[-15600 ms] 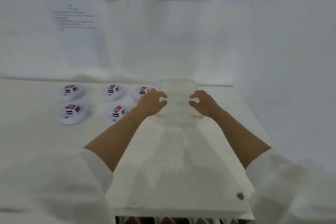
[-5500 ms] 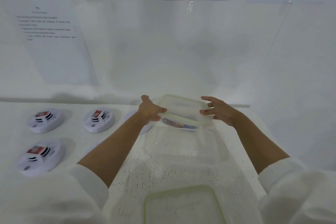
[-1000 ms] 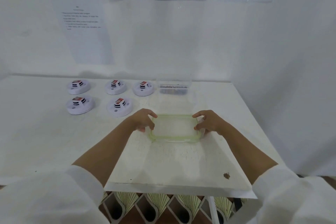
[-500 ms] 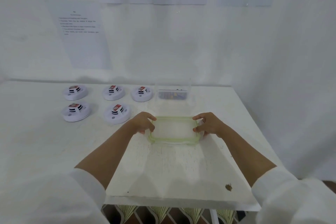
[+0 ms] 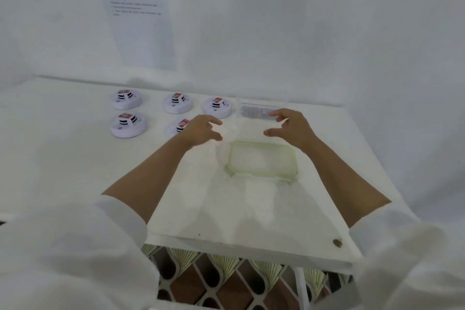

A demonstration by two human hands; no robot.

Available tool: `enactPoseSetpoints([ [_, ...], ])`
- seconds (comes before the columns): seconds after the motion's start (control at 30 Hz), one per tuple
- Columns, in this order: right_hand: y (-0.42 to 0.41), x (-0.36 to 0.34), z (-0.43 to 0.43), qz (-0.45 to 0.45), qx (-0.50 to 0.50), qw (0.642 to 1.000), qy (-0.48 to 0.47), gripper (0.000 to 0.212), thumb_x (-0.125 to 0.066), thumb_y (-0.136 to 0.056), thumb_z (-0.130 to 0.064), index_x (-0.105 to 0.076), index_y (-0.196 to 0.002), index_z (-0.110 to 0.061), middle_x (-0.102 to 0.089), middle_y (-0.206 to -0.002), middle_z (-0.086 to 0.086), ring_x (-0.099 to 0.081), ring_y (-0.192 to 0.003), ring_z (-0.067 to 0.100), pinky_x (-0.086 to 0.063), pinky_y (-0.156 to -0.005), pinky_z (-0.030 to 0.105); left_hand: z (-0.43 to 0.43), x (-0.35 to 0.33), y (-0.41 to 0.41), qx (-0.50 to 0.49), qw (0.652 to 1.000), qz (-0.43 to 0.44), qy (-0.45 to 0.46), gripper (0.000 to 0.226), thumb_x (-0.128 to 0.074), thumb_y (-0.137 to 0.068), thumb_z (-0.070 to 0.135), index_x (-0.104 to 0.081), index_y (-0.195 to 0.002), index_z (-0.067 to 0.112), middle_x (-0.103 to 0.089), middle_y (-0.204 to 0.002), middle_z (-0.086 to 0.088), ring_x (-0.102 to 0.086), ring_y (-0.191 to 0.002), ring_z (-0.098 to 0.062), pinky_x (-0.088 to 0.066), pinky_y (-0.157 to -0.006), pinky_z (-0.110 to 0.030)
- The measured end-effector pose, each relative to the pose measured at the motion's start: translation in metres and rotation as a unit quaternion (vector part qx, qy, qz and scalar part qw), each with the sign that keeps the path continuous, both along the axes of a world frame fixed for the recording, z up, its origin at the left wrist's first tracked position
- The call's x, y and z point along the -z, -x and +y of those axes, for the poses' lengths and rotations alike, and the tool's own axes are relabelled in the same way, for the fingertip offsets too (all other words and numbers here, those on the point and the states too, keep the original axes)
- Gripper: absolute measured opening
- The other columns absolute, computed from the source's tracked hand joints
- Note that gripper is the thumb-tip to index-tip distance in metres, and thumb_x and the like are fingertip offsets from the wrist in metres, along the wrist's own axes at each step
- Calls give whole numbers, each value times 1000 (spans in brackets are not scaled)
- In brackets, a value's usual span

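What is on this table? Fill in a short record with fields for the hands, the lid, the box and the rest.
table: white
lid: green-rimmed, lies flat, nothing touches it
box: clear, behind the lid at the far edge; small contents, too blurred to name
left hand: empty, fingers loosely curled, beyond the lid's left corner
right hand: empty, fingers spread, in front of the box; contact unclear
detectors: five, round, white, in two rows left of the box; left hand partly hides one

Soft, even light is washing the counter (image 5: 75,171) pale — fingers (image 5: 214,121) are blurring, edges are bowing outward.
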State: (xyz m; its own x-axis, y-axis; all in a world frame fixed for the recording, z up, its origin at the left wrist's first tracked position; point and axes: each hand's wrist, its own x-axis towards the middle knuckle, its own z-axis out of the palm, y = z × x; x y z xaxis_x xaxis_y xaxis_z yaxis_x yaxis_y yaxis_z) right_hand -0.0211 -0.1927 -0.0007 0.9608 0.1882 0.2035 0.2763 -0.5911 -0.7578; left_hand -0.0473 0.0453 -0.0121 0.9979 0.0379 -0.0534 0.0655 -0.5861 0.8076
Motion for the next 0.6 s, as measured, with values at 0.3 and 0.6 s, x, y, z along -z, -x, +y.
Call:
enactPoseSetpoints([
  [0.3,-16,10,120,119,-114,982,-89,67,-80,-68,-13,-49,-127,-14,-50,-113,4,-49,-96,16,-44,-84,25,93,4,-13,-17,997,-75,15,61,-77,-73,11,-51,-128,19,-48,-127,-2,-41,-108,-10,-33,-85,-23],
  [0.6,-33,52,189,196,-119,973,-9,97,-79,-70,-12,-17,-144,-12,-33,-145,7,-36,-130,18,-33,-94,23,142,33,-34,82,997,16,-4,92,-87,-60,15,-37,-137,24,-38,-140,-3,-38,-126,-19,-39,-98,-31],
])
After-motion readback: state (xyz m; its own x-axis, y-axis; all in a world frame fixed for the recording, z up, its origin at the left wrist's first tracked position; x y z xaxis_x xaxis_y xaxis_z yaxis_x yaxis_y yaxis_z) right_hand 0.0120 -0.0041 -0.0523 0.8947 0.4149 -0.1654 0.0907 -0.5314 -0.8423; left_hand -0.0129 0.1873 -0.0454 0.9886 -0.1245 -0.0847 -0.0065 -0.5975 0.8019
